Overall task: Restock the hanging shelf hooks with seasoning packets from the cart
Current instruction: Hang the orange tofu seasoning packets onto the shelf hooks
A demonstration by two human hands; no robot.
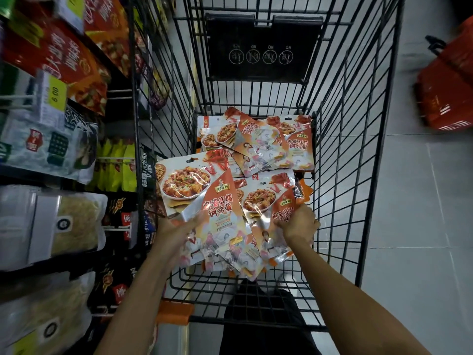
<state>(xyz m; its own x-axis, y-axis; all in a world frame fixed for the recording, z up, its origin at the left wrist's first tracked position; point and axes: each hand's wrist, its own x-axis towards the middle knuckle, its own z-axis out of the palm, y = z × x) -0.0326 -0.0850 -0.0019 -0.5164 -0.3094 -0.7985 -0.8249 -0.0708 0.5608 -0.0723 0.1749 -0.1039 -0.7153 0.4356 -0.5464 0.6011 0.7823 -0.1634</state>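
legibly, "麻婆豆腐调味酱" on packets [194,185]

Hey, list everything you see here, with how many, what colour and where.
seasoning packets: a heap, orange and white, in the cart
cart: one, black wire, centre
flap panel: one, black, cart's far end
shelf packets: many, red, yellow-green, black, white, left
price tag: one, yellow, upper left
baskets: red, count unclear, floor at right
floor: light grey tiles, right
left hand: holds the front packet by its lower edge
right hand: grips a second packet atop the heap
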